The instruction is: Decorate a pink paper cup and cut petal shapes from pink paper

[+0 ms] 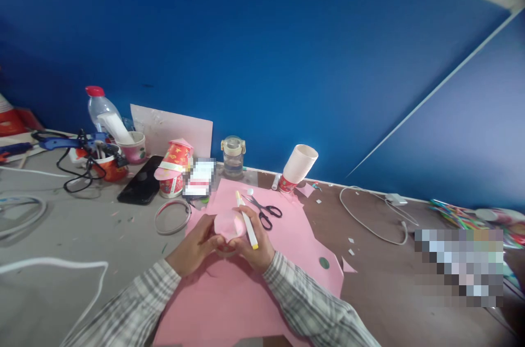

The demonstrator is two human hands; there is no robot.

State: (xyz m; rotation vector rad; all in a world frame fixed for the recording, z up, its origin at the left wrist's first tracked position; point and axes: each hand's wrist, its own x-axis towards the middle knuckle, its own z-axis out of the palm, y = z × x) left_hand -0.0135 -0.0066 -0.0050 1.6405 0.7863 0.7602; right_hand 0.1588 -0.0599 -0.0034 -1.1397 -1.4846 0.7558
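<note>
Light moderate, diffuse, apparently from above. The blue wall (pixel 262 63) reads brightest mid-view and falls to navy at your far left; a pale lilac sheen washes the right-hand panel (pixel 463 117). Dark vignetting in your top right corner. Weak, soft-edged shadows on the pink paper (pixel 229 303) beneath your sleeves (pixel 305 298). Faint reflection on the black phone (pixel 139 186). Wide-angle stretch toward your side edges, detail smeared there; your left hand (pixel 198 246) and right hand (pixel 258 240) slightly soft. Coarse pixel blocks hide a lit screen (pixel 199 177) and a patch at right.
</note>
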